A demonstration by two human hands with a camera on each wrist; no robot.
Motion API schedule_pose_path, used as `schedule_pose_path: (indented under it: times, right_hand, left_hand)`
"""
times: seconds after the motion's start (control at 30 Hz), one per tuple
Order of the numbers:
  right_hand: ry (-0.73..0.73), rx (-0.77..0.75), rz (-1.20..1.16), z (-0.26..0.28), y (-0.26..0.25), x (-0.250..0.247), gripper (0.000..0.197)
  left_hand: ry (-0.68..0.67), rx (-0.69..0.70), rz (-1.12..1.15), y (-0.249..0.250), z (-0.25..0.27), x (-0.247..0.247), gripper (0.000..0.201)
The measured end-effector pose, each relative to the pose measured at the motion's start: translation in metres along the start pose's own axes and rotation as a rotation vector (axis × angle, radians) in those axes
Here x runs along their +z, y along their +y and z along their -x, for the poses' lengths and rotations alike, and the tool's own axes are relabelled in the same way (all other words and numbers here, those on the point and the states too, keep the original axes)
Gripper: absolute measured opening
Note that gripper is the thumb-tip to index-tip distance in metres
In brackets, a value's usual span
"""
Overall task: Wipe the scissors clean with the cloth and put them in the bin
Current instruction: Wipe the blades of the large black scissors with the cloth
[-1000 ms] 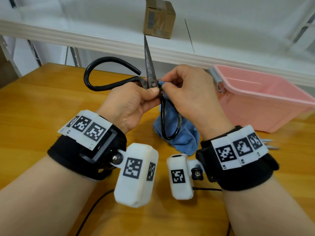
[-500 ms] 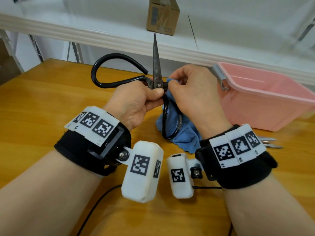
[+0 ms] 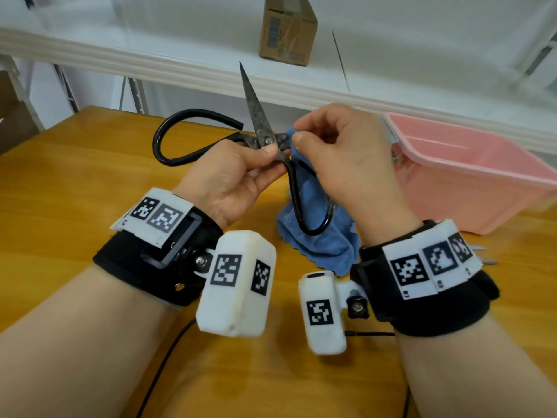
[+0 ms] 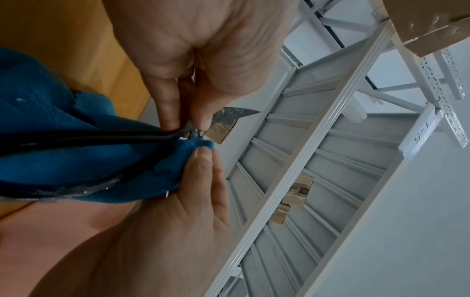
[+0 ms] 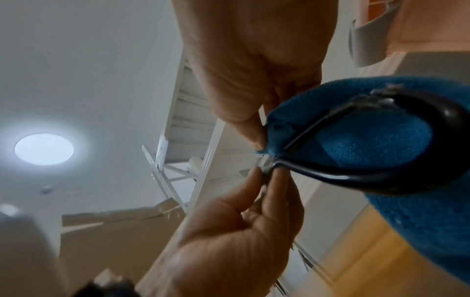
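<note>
Both hands are working close together above the counter (image 3: 75,182), meeting at the pivot of the scissors (image 3: 261,122). The left hand (image 3: 229,179) is pinching the scissors at the pivot screw, thumb on top and fingers curled beneath, so it is clamped on the metal. The right hand (image 3: 343,164) is pinching a fold of the blue cloth (image 3: 316,236) between thumb and forefinger and pressing it against the scissors just beside the pivot; its other fingers are curled. In the left wrist view the same right thumb is lying on the cloth where it wraps the dark handle, with the blade tip poking out past the left fingers (image 4: 167,104). The scissors are being held in the air with the blades closed, their long axis running nearly upright in the head view: the point is aiming up and away from the person, leaning slightly left, toward the white shelf (image 3: 180,64) behind the counter. One black handle loop is sweeping out to the left, the other is hanging down toward the person with the cloth draped through and behind it. The rest of the cloth is trailing down to the counter. A pink bin (image 3: 482,203) is sitting on the counter to the right, near the right hand but apart from it. A cardboard box (image 3: 287,28) is standing on the shelf beyond the blade tip.
</note>
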State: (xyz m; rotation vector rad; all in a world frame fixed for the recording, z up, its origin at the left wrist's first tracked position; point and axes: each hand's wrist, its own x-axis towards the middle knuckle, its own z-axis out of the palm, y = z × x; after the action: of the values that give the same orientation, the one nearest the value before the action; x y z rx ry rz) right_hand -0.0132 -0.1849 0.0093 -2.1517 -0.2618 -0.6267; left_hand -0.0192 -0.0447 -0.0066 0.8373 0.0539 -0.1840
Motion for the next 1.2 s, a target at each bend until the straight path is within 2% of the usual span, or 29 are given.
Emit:
schedule_pose_path:
  times: [0.1,0.23,0.4,0.57,0.73,0.93,1.2]
  right_hand:
    - [-0.087,-0.071,0.176,0.006,-0.006,0.006,0.013]
    - [-0.095,-0.074,0.242,0.005,-0.004,0.004,0.015]
    - [-0.099,-0.053,0.229,0.006,0.0,0.008,0.014]
    - [-0.017,-0.041,0.18,0.008,0.003,0.013,0.012]
    - [-0.003,-0.019,0.184,0.006,0.008,0.01,0.013]
    - [-0.065,-0.038,0.154,0.006,0.004,0.006,0.017]
    - [0.034,-0.01,0.24,0.002,0.011,0.002,0.016]
  left_hand:
    - [0.011,0.026,-0.013,-0.004,-0.002,-0.002,0.024]
    - [0.02,0.029,-0.049,-0.01,-0.005,-0.001,0.033]
    - [0.046,0.036,-0.094,-0.013,-0.006,-0.001,0.033]
    - [0.044,0.048,-0.111,-0.013,-0.005,0.002,0.028]
    - [0.052,0.054,-0.155,-0.015,-0.004,0.004,0.026]
    - [0.038,0.064,-0.16,-0.017,-0.005,0.001,0.026]
    - [0.036,0.075,-0.246,-0.018,-0.004,0.003,0.023]
